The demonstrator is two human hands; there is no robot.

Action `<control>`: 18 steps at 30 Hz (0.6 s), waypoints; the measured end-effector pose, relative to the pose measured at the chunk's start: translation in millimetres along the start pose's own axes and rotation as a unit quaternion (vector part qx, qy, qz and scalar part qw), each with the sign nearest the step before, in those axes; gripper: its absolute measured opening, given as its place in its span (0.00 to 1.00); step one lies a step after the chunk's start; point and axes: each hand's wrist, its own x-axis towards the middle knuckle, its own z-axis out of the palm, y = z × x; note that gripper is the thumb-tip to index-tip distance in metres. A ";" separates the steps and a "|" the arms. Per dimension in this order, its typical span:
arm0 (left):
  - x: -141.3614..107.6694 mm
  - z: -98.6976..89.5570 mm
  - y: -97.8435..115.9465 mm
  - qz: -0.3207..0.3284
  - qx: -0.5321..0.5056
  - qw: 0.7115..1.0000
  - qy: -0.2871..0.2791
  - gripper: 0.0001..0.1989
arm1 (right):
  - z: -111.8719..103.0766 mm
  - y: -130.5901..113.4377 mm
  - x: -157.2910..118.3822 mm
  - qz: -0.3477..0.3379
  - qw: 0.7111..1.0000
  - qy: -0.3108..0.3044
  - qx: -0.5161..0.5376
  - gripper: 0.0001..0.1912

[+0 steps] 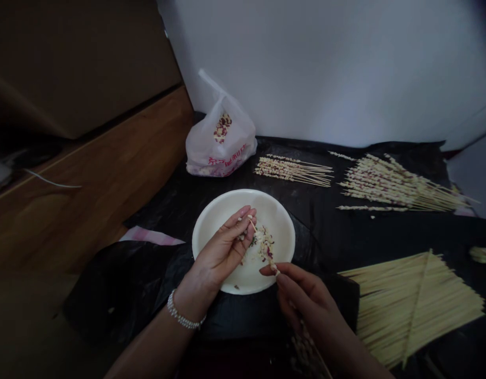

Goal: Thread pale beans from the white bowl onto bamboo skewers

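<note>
Over a white bowl (282,221) my left hand (230,242) is closed, its thumb and fingers pinching a small pale kernel at the tip of a thin stick. More pale bits rest in its curled fingers. My right hand (301,292), at the bowl's lower right rim, is closed on the skewer (273,267), which carries kernels along its length and slants up toward my left hand. Pale and dark red kernels (266,245) lie in the bowl. Below my right hand, more loaded skewers (306,347) show dimly; what supports them is unclear.
A tied plastic bag (222,142) of kernels stands behind the bowl. Loaded skewers lie in a small bundle (292,170) and a larger pile (388,184) at the back right. Bare sticks (416,300) lie at the right on black sheeting (317,231). A wooden board (108,168) stands left.
</note>
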 end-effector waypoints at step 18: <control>2.1 0.8 0.1 -0.006 -0.024 0.999 0.022 0.23 | 0.1 6.1 -1.8 0.005 1.000 -0.001 0.005 0.15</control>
